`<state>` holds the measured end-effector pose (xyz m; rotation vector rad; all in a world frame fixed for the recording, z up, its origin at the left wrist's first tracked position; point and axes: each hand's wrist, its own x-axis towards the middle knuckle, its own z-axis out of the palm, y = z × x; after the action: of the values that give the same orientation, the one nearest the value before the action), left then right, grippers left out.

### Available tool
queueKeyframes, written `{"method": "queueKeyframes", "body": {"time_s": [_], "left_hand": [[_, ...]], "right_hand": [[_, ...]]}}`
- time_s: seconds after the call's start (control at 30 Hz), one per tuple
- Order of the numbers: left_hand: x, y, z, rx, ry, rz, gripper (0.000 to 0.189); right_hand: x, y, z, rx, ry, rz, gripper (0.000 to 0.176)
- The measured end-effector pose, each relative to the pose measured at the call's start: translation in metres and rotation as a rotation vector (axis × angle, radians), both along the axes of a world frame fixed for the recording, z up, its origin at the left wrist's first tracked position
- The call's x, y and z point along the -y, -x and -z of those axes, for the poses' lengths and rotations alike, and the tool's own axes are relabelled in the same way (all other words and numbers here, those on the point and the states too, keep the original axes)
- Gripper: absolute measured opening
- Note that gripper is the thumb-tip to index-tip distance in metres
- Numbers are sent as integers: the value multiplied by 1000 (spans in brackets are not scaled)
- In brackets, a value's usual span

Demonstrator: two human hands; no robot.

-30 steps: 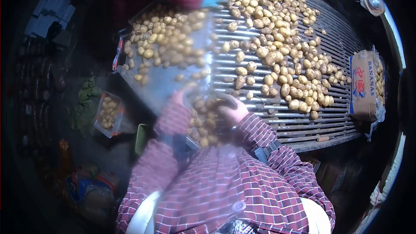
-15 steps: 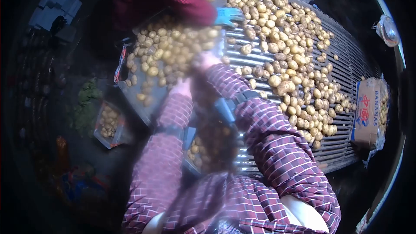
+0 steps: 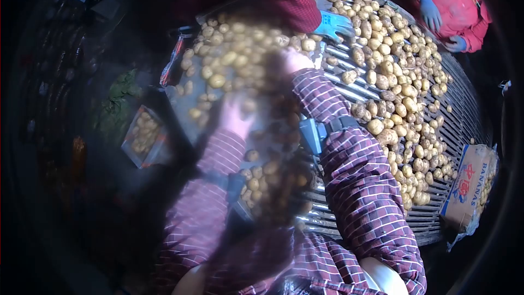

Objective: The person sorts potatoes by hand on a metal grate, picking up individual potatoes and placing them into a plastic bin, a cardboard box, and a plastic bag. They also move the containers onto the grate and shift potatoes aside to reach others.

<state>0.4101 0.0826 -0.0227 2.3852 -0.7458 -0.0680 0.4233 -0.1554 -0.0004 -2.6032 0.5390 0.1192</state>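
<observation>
My left hand point(image 3: 238, 112) is over the metal sorting tray point(image 3: 183, 106), right beside loose potatoes point(image 3: 217, 81); its fingers are smeared by motion. Farther forward, my right hand point(image 3: 297, 62) reaches to the right edge of the potato pile, and its fingers are blurred too. Below my forearms, more potatoes point(image 3: 256, 183) lie in a dark container, partly hidden by haze on the lens. A potato-covered slatted rack point(image 3: 341, 216) slopes away on the right of my right arm.
Across from me, a co-worker's blue-gloved hand point(image 3: 334, 25) rests by the rack's potatoes. Another person in a red jacket point(image 3: 456, 8) stands at the far right. A banana carton point(image 3: 464, 188) sits at the rack's right edge. A small crate of potatoes point(image 3: 144, 136) stands low on the left.
My left hand has shifted right and slightly back over the tray. The view has turned, so more of the person in red shows. The co-worker's glove stays beside the rack's potatoes.
</observation>
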Motion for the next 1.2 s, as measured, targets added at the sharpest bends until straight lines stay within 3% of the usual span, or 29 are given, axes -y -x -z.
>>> {"method": "queueKeyframes", "body": {"time_s": [0.03, 0.07, 0.13, 0.23, 0.3, 0.43, 0.47, 0.5, 0.57, 0.6, 0.67, 0.7, 0.77, 0.8, 0.87, 0.93, 0.97, 1.0, 1.07, 1.1, 1.13, 1.17, 1.2], "left_hand": [[-5, -23, 3, -16, 132, -76, 55], [-5, -40, -7, 27, 54, -202, 56], [-21, -92, 19, -171, -102, -53, 58], [-14, -122, -3, -422, -519, 70, 79], [-10, -124, -8, -463, -621, 124, 83], [-28, -131, 18, -453, -513, 172, 88], [-26, -125, 3, -506, -513, 159, 84], [-33, -121, 4, -682, -308, 94, 80], [-56, -107, 14, -1013, 133, -35, 72], [-75, -95, 15, -1031, 281, 23, 64], [-126, -55, 8, -1043, 584, 122, 49], [-145, -35, 5, -1154, 779, 86, 44], [-181, 0, 3, -1357, 1093, 68, 44], [-200, 14, 7, -1459, 1208, 80, 47], [-225, 45, 6, -1586, 1423, 182, 52], [-245, 87, -1, -1474, 1530, -60, 55], [-256, 98, -2, -1482, 1512, -98, 49], [-265, 105, -8, -1524, 1437, -161, 45], [-277, 124, -20, -1572, 1381, -167, 38], [-288, 145, -14, -1368, 1229, -492, 41], [-309, 158, 7, -1400, 1188, -492, 46], [-318, 175, 2, -1347, 1098, -540, 49], [-338, 180, 26, -1412, 929, -468, 64]], "right_hand": [[-7, 0, -1, -102, 178, -72, 38], [-10, 1, 4, -164, 341, -141, 38], [-20, 10, -4, -265, 227, -59, 37], [-26, 26, -20, -343, 87, 26, 36], [-23, 39, -26, -340, -25, 15, 38], [-2, 82, 7, -30, -333, 28, 47], [-7, 91, -12, 17, -631, 218, 51], [-6, 106, -38, 34, -706, 263, 53], [24, 140, 14, 250, -793, 151, 53], [11, 160, -13, 311, -886, 188, 52], [-12, 198, -30, 339, -1709, 406, 48], [-29, 213, -35, 411, -1759, 539, 46], [-42, 224, -31, 359, -2048, 531, 45], [-48, 231, -34, 317, -1912, 614, 44], [-74, 237, -55, 248, -1361, 354, 51], [-80, 238, -20, 68, -2005, 601, 43], [-106, 235, -41, 73, -1713, 694, 37], [-114, 240, -39, 211, -992, 90, 35], [-135, 245, 9, 213, -701, -212, 38], [-161, 241, 9, 121, -665, -295, 44], [-188, 236, 8, 33, -627, -383, 51], [-219, 240, 0, 18, -428, -437, 54], [-250, 243, -8, 4, -228, -486, 58]]}}
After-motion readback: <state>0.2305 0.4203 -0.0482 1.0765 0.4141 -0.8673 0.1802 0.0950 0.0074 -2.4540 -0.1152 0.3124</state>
